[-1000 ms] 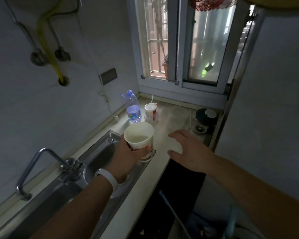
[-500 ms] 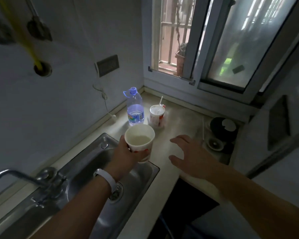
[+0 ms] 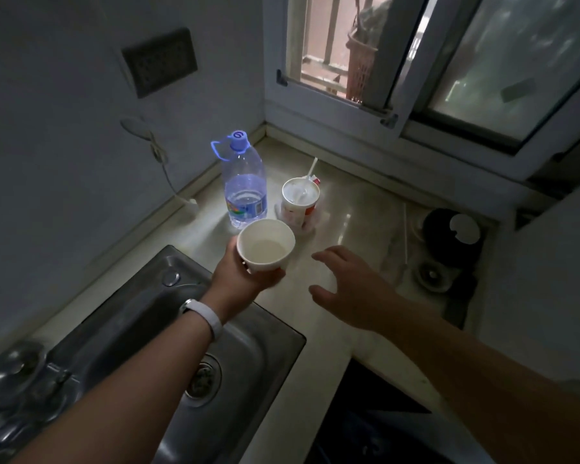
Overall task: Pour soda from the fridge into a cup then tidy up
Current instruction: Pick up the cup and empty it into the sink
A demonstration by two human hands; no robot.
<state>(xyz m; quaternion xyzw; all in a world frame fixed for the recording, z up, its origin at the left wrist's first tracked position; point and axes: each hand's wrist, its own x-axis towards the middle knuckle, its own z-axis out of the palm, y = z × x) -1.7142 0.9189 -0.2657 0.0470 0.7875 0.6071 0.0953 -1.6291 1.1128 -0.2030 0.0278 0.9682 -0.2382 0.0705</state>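
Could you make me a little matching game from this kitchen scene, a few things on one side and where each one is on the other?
Things:
1. paper cup
2. water bottle
3. cup with a straw
4. right hand

Places:
A. standing by the corner wall
B. open above the counter
C. gripped in the left hand
D. on the counter right of the bottle

Pairs: 1-C, 2-A, 3-D, 4-B

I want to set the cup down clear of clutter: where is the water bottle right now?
In the head view the water bottle stands on the counter in the back-left corner, left of the lidded cup.
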